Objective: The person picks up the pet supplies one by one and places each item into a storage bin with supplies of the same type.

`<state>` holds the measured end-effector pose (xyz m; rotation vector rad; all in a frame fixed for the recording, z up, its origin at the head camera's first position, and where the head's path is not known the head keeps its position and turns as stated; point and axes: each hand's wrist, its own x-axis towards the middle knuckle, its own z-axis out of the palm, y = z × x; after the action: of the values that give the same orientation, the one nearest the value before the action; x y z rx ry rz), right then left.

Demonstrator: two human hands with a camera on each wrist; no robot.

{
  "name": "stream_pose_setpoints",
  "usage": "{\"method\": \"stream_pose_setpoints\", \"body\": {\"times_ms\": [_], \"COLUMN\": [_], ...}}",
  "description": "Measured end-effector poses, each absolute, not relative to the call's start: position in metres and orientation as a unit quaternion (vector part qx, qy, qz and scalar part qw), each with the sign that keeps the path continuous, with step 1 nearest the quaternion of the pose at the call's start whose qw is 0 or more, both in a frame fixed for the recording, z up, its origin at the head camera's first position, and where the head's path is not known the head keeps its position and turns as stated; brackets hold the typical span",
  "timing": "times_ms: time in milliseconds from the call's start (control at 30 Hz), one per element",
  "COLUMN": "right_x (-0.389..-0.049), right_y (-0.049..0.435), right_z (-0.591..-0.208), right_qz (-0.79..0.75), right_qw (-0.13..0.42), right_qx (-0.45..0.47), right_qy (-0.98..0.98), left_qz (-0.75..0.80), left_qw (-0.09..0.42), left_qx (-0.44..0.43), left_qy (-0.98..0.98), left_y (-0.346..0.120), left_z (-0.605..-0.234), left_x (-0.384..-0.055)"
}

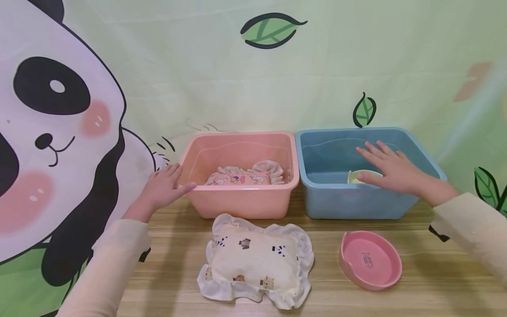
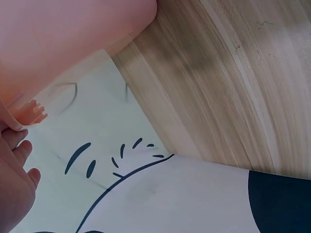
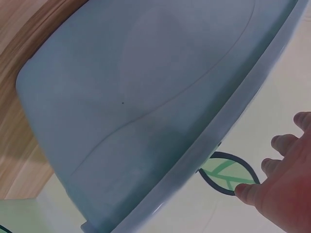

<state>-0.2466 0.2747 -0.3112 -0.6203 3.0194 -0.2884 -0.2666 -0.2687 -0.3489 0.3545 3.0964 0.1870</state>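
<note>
My left hand (image 1: 163, 188) rests at the left rim of a pink plastic bin (image 1: 241, 200), its fingers extended and thumb apart. Inside that bin lies a pink printed pillow (image 1: 241, 178) with a white ruffle. Fingers spread, my right hand (image 1: 392, 171) hovers over a blue plastic bin (image 1: 356, 202) and holds nothing. A pale yellow dish (image 1: 366, 175) shows in the blue bin, partly hidden by the front rim and my thumb. In the right wrist view the fingers (image 3: 284, 144) appear beyond the blue bin's rim.
In front of the bins, a cream ruffled pillow (image 1: 257, 259) with animal prints lies on the wooden table (image 1: 170, 273). To its right sits a shallow pink bowl (image 1: 370, 259) with a small dark print inside. A green backdrop (image 1: 190, 66) with a panda drawing stands close behind the bins.
</note>
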Motion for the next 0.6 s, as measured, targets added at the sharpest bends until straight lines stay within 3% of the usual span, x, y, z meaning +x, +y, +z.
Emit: {"method": "stream_pose_setpoints", "body": {"times_ms": [600], "right_x": [-0.238], "right_y": [0.262], "right_z": [-0.316], "right_qz": [-0.092], "right_qw": [0.008], "right_qx": [-0.254], "right_qy": [0.963], "left_qz": [0.053], "left_qw": [0.018], "left_qx": [0.118], "left_qy": [0.991], "left_y": [-0.267], "left_z": [-0.344], "left_x": [-0.265]}}
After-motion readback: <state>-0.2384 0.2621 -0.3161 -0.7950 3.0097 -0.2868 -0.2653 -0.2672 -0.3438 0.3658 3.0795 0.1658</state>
